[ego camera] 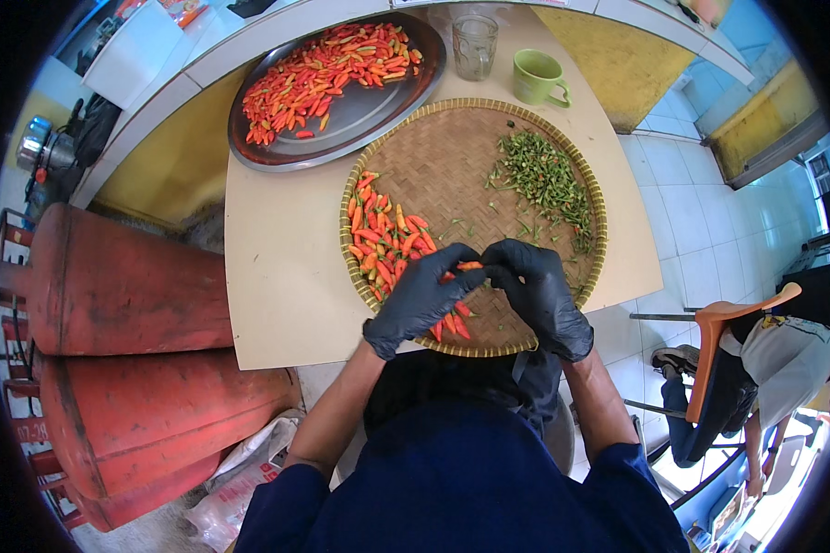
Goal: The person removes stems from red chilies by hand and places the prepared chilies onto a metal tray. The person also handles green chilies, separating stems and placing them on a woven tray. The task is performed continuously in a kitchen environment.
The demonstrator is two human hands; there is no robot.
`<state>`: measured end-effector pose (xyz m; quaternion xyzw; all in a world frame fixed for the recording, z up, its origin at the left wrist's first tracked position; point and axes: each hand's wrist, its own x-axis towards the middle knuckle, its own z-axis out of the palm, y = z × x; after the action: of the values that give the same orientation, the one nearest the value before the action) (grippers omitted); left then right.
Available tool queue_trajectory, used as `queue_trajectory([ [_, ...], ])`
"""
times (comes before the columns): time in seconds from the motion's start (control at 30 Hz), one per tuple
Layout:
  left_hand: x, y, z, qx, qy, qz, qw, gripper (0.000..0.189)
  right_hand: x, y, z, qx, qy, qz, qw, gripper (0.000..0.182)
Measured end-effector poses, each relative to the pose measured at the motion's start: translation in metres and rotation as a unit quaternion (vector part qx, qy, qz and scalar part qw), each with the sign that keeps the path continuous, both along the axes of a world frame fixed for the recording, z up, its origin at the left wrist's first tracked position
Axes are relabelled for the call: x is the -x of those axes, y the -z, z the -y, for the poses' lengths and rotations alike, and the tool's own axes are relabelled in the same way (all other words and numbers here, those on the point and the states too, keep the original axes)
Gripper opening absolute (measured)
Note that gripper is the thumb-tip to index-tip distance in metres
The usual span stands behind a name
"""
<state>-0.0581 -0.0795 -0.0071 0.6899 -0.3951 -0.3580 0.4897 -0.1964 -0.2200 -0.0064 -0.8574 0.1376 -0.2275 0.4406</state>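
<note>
Both hands wear black gloves and meet over the near part of a round woven bamboo tray (pixel 429 131). My left hand (pixel 432 287) grips a small orange-red chili pepper (pixel 469 265) between thumb and fingertips. The fingertips of my right hand (pixel 536 294) are pinched at the pepper's other end; whether they hold its stem cannot be seen. Red and orange chilies with stems (pixel 380 235) lie along the tray's left side, with several more below my left hand. A heap of green stems (pixel 546 173) lies at the tray's upper right.
A metal oval platter (pixel 360 131) with many red chilies (pixel 325 66) stands at the table's (pixel 283 276) back left. A glass mug (pixel 475 48) and a green cup (pixel 538 76) stand behind the tray. Red gas cylinders (pixel 138 283) lie left. A person (pixel 781 359) sits at the right on an orange chair (pixel 709 352).
</note>
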Motion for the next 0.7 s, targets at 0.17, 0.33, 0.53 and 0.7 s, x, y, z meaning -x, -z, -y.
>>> queue_trajectory([
  [0.17,0.012,0.006,0.002,0.076,-0.033,0.061,0.995,0.026,-0.002,-0.007,-0.003,-0.019,0.025,-0.018,0.999,0.010],
  [0.33,-0.009,0.016,-0.008,0.115,0.038,-0.475,0.872,0.034,-0.002,0.010,0.011,-0.445,-0.078,-0.047,0.891,0.014],
  [0.53,-0.039,-0.010,-0.021,0.102,-0.219,-0.535,0.810,0.029,-0.032,0.017,-0.002,0.239,0.041,-0.019,0.970,0.022],
  [0.7,-0.056,-0.002,-0.031,0.108,-0.165,-0.222,0.955,0.016,-0.063,0.028,-0.025,0.347,-0.006,-0.127,0.929,0.014],
])
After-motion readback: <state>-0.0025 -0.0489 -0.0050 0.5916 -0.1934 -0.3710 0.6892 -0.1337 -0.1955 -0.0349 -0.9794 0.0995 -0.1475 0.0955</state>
